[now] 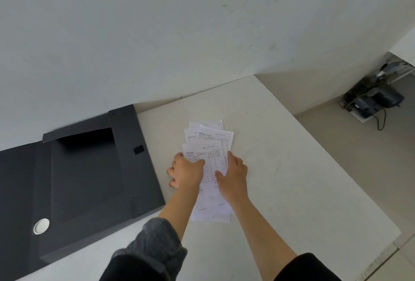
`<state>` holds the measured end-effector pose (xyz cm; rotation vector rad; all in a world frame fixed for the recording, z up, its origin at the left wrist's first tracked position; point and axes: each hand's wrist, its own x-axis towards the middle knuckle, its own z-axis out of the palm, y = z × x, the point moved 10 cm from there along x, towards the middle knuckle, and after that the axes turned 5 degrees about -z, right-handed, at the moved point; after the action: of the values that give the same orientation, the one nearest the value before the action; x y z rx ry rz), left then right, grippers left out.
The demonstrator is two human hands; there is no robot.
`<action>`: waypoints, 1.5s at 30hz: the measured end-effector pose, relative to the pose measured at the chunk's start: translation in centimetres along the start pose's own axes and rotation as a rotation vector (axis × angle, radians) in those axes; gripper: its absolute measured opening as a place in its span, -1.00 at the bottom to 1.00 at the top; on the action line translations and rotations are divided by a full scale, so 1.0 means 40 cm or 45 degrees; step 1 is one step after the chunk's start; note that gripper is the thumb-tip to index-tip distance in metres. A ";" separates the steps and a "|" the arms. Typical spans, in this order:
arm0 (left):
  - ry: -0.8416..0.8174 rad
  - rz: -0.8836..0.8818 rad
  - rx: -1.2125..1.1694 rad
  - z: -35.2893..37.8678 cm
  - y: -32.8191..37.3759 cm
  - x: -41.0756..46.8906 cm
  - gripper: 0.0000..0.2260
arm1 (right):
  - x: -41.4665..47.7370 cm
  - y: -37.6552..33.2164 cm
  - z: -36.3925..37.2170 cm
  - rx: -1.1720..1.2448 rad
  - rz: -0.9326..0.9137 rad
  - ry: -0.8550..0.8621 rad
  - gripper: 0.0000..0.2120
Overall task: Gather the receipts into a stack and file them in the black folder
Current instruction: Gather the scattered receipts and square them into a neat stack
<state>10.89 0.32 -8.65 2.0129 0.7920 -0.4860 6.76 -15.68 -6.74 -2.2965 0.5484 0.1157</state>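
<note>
The gathering step is in hand. The receipts [207, 157] lie in a loose, fanned pile on the white table [292, 168], just to the right of the black folder [85, 179], which lies open with its flap folded back and its tray bare.

The left hand [185, 169] lies flat on the left edge of the pile, fingers spread, its thumb over the top slip. The right hand [233, 171] is flat too, pressing down on the right side, fingers pointing away from the person. Neither hand has closed on anything — both only bear on the paper from the 2 sides, as if squeezing the slips together.

The pile's long axis runs from the person toward the wall, with the printed headings at the far end. The far slips splay out to the right and are not yet square with the near ones.

Next, I judge, the splayed far slips need drawing in and the edges tapping level; only then can 1 hand pinch the stack and carry it left into the folder's tray, long side along the tray's length.
</note>
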 end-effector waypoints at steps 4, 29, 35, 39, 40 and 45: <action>-0.065 -0.024 0.043 0.008 0.033 0.022 -0.55 | -0.011 -0.010 0.007 -0.149 -0.082 -0.021 -0.36; -0.211 0.286 -0.038 0.017 0.062 0.033 -0.55 | -0.012 -0.012 0.016 -0.264 -0.192 -0.037 -0.38; -0.303 0.296 -0.117 0.013 0.058 0.001 -0.54 | -0.009 -0.005 0.018 -0.243 -0.190 -0.043 -0.38; -0.508 0.174 -0.282 0.025 0.014 -0.012 -0.74 | -0.008 -0.004 0.019 -0.216 -0.180 -0.048 -0.38; -0.563 0.187 -0.287 0.029 0.015 -0.020 -0.79 | -0.007 -0.003 0.020 -0.215 -0.182 -0.052 -0.38; -0.678 0.320 -0.238 0.046 0.050 -0.045 -0.71 | -0.007 0.012 0.006 0.072 -0.133 -0.022 -0.33</action>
<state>10.91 -2.68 -7.32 1.6669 0.2435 -0.7283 6.32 -15.72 -7.16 -2.2619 0.4167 0.0687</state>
